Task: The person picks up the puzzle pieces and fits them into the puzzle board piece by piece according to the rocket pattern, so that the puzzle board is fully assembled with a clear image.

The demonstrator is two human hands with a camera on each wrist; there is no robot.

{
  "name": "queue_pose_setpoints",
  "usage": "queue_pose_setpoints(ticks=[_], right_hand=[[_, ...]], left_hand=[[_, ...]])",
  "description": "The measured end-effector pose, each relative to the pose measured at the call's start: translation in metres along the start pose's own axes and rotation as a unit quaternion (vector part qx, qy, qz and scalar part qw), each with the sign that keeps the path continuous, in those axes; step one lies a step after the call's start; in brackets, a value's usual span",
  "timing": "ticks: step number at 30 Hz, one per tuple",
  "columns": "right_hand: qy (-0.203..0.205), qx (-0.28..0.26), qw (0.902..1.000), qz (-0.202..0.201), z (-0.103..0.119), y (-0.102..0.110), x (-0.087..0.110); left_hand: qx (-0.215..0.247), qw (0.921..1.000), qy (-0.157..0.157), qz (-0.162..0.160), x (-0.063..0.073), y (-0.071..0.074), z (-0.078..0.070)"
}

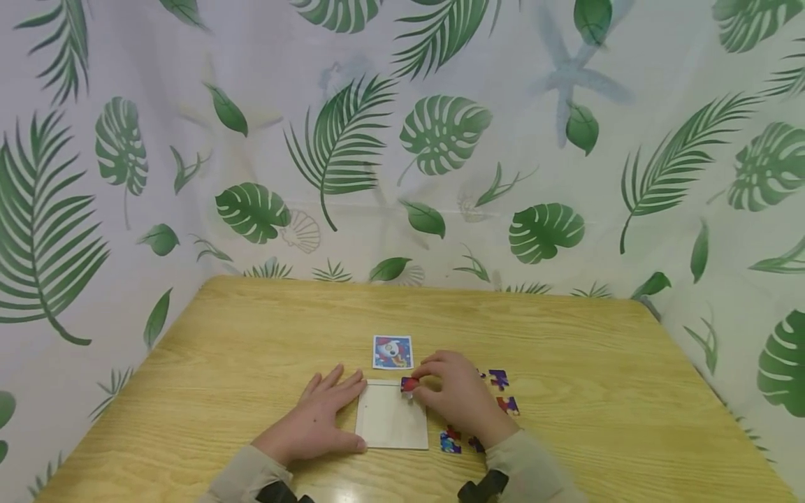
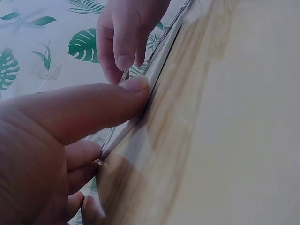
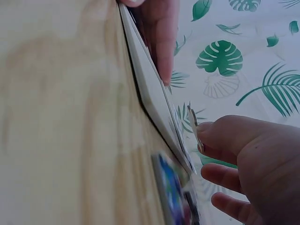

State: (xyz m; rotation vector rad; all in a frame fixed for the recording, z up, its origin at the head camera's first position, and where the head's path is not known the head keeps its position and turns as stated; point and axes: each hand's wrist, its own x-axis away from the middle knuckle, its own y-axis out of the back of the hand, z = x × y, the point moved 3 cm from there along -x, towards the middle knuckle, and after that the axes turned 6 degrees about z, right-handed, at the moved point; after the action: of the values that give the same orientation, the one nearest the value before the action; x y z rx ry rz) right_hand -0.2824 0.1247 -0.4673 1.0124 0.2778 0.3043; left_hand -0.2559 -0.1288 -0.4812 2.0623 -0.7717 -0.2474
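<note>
My right hand (image 1: 462, 395) pinches a red and purple puzzle piece (image 1: 409, 385) between thumb and fingers, over the upper right corner of a white puzzle board (image 1: 393, 423). In the right wrist view the pinched piece stands tilted, seen edge-on, above the board's surface. My left hand (image 1: 321, 416) lies spread along the board's left side, with the thumb at the lower left corner and fingertips at the upper left corner. The left wrist view has that thumb (image 2: 133, 84) resting at the board's edge.
Just beyond the board lies a small picture card (image 1: 393, 352) with a white cartoon animal. Loose puzzle pieces lie right of the board, among them a purple one (image 1: 499, 379), a red and purple one (image 1: 508, 405) and a blue one (image 1: 450, 441), some partly behind my right hand.
</note>
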Motion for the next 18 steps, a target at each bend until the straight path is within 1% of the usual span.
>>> queue_pose_setpoints(ticks=[4, 9, 14, 18], right_hand=[[0.009, 0.001, 0.9999, 0.01, 0.009, -0.006, -0.004], [0.027, 0.013, 0.9995, 0.01, 0.021, -0.014, -0.009], [0.035, 0.017, 0.9992, 0.01, 0.034, -0.019, -0.012], [0.033, 0.027, 0.9991, 0.011, 0.041, -0.025, -0.014]], left_hand=[[-0.001, 1.0, 0.0, 0.001, 0.0, 0.0, 0.0], [-0.003, 1.0, -0.004, 0.0, 0.0, 0.0, 0.0], [-0.005, 1.0, -0.004, 0.0, 0.0, 0.0, 0.001], [-0.005, 0.9999, -0.009, -0.004, -0.001, -0.001, 0.0]])
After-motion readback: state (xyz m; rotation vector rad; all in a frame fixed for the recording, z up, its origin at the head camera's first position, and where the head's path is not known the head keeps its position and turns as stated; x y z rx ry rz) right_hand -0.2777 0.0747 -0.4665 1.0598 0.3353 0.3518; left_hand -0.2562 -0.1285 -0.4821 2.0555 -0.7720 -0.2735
